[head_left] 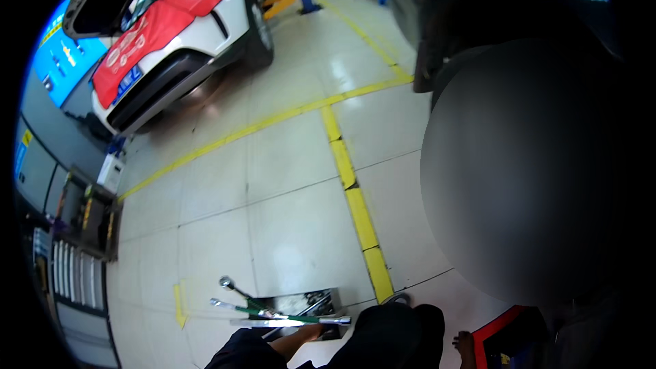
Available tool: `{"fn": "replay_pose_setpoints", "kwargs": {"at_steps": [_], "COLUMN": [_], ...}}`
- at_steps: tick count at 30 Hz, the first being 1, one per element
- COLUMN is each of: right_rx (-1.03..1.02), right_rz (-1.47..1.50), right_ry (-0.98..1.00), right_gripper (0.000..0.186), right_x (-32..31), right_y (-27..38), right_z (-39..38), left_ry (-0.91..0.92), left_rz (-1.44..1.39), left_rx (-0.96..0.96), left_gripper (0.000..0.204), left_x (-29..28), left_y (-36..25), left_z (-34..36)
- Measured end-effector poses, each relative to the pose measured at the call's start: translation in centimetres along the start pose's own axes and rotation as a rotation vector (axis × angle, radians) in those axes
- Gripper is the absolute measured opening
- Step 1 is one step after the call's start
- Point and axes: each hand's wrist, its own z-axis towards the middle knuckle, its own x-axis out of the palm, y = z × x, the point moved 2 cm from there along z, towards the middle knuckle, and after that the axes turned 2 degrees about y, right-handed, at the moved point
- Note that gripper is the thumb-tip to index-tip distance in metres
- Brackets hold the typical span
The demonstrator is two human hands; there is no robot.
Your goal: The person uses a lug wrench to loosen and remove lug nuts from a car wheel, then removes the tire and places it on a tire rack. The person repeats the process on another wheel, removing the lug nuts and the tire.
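The left hand (313, 332) extends from a dark sleeve (240, 351) at the lower edge and is positioned at the near side of a bundle of long-handled tools (301, 318). The fingers are hidden by the tools; whether the hand is clenched around them or supports them from beneath cannot be determined. The tools have bright metal ends and green sections, lie crosswise over one another, and project to the left; one round metal head (226, 281) points up and away from the others. Directly behind and below the bundle is a grey rectangular tray (285, 303), with further metal parts at its right end. Whether the tray is carried or rests on the floor cannot be determined. The right hand (465, 347) is visible at the lower edge, just beside a red-edged black object (497, 328); its grip cannot be determined. Dark trousers (389, 331) and the tip of a shoe (398, 297) are located between the two hands. The tiled floor (287, 225) is marked with yellow lines (355, 201) and a yellow arrow (180, 307). At upper left, well apart from the hands, a white car (232, 17) stands with its hood raised and a red cover (160, 24) over its front.
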Motion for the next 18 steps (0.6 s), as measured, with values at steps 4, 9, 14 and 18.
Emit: {"fn": "replay_pose_setpoints", "kwargs": {"at_steps": [4, 9, 14, 18], "right_rx": [-0.526, -0.296, -0.244, 0.154], "right_rz": [-0.235, -0.112, -0.034, 0.418], "right_ry": [0.127, 0.097, 0.040, -0.040], "right_gripper": [0.033, 0.030, 0.031, 0.031], "right_x": [4.4, -1.0, -3.5, -4.2], "right_y": [10.5, 3.8, -5.8, -17.4], "right_z": [-2.1, -6.1, -4.4, -9.0], "left_ry": [-0.071, -0.071, -0.010, -0.480], "left_rz": [-0.729, 0.093, 0.522, 0.189], "left_rx": [0.046, 0.183, 0.145, 0.179], "left_gripper": [0.040, 0.037, 0.034, 0.042], "left_x": [0.3, 1.1, 2.2, 3.6], "left_y": [3.9, 1.1, 13.1, 1.4], "left_z": [2.9, 3.3, 11.9, -0.8]}}
